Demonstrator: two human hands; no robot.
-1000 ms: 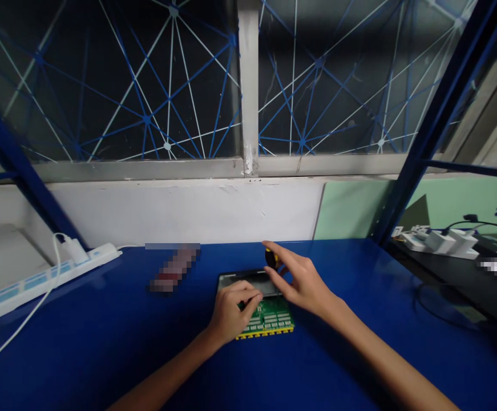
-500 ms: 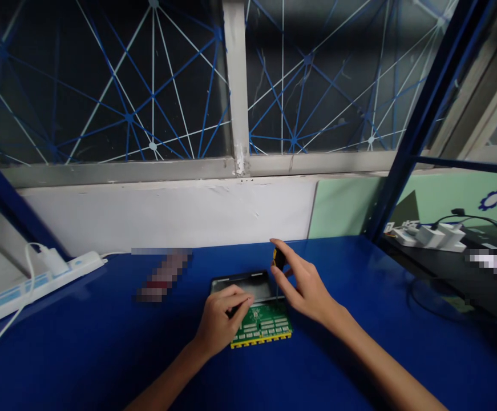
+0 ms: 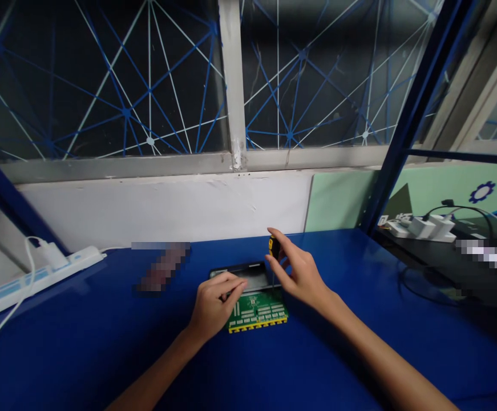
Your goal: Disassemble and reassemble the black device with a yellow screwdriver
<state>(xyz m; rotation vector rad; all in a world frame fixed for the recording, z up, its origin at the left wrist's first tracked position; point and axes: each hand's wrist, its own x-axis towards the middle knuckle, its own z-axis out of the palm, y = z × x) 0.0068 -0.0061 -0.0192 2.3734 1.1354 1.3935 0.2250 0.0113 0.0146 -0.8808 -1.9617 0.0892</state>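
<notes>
A green circuit board [image 3: 260, 313] with a yellow front edge lies on the blue table [image 3: 102, 348], against a dark flat tray [image 3: 250, 275] behind it. My left hand [image 3: 211, 308] rests with curled fingers on the board's left part, pressing it down. My right hand [image 3: 300, 274] pinches a small screwdriver with a yellow and black handle [image 3: 273, 248], held upright with its thin shaft pointing down at the board's far right corner.
A white power strip [image 3: 34, 277] with a plug and cable lies at the left. A blurred reddish object [image 3: 162, 267] sits behind the board. A blue frame post [image 3: 406, 120] stands at right, with chargers [image 3: 423, 227] and cables on a dark bench beyond.
The view shifted slightly right and down. My left hand slid a little to the left on the board. My right hand kept the screwdriver upright over the board's far corner.
</notes>
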